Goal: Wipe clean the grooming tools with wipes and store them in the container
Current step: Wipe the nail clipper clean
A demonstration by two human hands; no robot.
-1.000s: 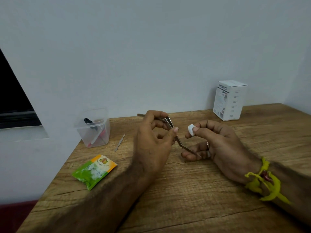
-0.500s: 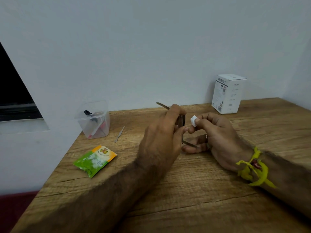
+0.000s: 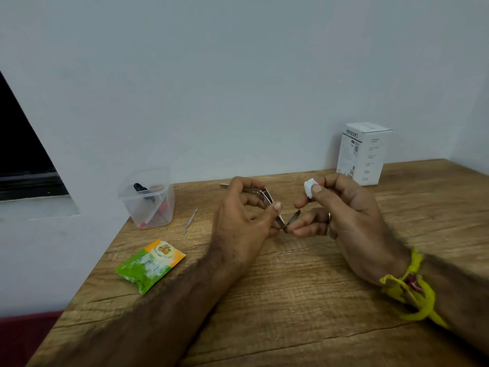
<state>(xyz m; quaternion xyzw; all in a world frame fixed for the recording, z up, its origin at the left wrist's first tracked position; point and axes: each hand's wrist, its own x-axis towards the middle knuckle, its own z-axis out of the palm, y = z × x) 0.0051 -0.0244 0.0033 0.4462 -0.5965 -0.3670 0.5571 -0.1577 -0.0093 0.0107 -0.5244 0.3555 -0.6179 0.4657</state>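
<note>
Item: clipper (image 3: pixel 272 205), metal, fold-out type, held above the table (image 3: pixel 291 300) between both hands, one blade (image 3: pixel 294 216) swung partly out. Left hand (image 3: pixel 243 221): fingers curled round the clipper body, thumb pressed along its side. Right hand (image 3: pixel 341 207): thumb and forefinger pinching a small wad of wipe (image 3: pixel 308 188), lower fingers curled and touching the blade near its hinge; the wipe sits above the metal, not on it. Container (image 3: pixel 146 197): clear tub at the wall, well to the left, lid off, already holding dark and red items not clearly identifiable. Metal tool (image 3: pixel 190 221): thin, lying on the table between container and left hand, apparently awaiting its turn. Packet (image 3: pixel 150 264): green and orange, near the table's left edge. Box (image 3: pixel 363 153): white, at the wall behind the right hand. Hazards, as judged: the right hand does two jobs, so the wipe may drop while the blade is worked; bare fingertips on the blade edge risk a nick; the blade could snap shut on a finger; a slack left grip would let the clipper fall.
</note>
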